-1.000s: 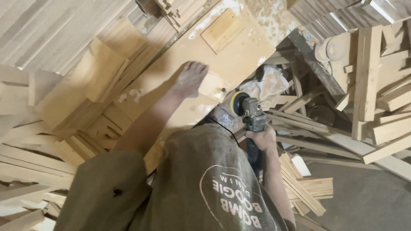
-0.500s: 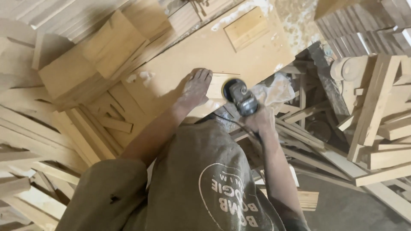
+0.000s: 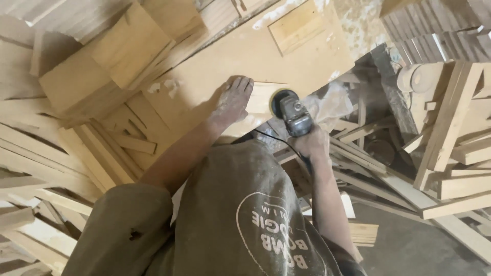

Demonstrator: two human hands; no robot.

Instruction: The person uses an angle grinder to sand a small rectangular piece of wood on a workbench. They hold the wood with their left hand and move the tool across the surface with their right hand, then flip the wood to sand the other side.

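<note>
**Sanding a small wood block at the tabletop's edge**

The left hand (image 3: 232,102) lies flat on a small pale wood block (image 3: 262,97), palm down, fingers spread narrowly and pressed on the block's left part. The block sits on the dusty tabletop (image 3: 245,56), close to its near edge.

The right hand (image 3: 309,143) grips the grey body of an electric grinder (image 3: 291,115), fingers closed around the handle. The grinder's dark round disc touches the right end of the block, just beside the left hand's fingertips. A thin black cord (image 3: 271,140) runs from the tool back toward the person's body.

Farther up the tabletop lies a flat square board (image 3: 296,25), well apart from the block. Patches of pale sawdust (image 3: 166,87) lie on the tabletop to the left of the hand. A stack of cut wood pieces (image 3: 117,56) rests at the left of the tabletop, and loose planks (image 3: 450,128) are piled to the right, beyond the edge. A crumpled pale sack (image 3: 332,102) hangs just right of the grinder.
</note>
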